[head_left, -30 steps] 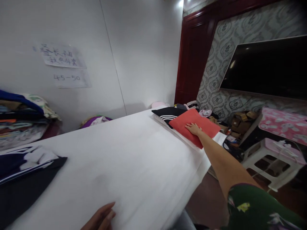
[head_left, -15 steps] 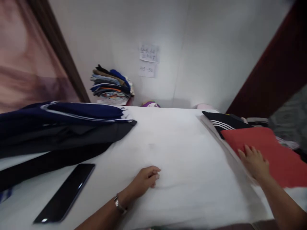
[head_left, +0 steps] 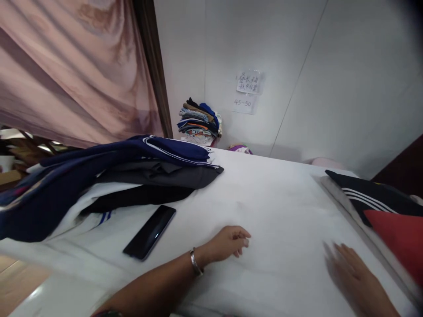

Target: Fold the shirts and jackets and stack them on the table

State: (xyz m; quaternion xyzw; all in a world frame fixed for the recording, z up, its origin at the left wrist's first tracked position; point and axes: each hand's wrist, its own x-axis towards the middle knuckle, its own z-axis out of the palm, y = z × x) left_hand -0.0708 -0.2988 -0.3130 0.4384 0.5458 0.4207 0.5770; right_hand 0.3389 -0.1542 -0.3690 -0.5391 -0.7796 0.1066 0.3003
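My left hand [head_left: 230, 243] rests over the white tabletop [head_left: 264, 211], a bracelet at its wrist. Its fingers are loosely curled and a little apart, with nothing in them. Over the right side of the table is my right hand [head_left: 352, 273], smeared by motion, fingers stretched out and empty. It is just left of a pile with a folded red garment [head_left: 401, 244] and a black garment with white stripes [head_left: 366, 193]. A dark phone [head_left: 150, 232] lies to the left of my left hand.
Long garments lie across the table's left side: navy with white piping [head_left: 178, 150], dark grey [head_left: 165, 172] and black [head_left: 142, 196]. Behind the far edge stands a stack of folded clothes [head_left: 199, 121]. Handwritten papers [head_left: 248, 83] hang on the wall; a pink curtain [head_left: 82, 66] hangs left.
My right hand has come off the red garment and moved left over the white tabletop. The view has swung left, showing more of the garments there. My left hand has barely moved on the table.
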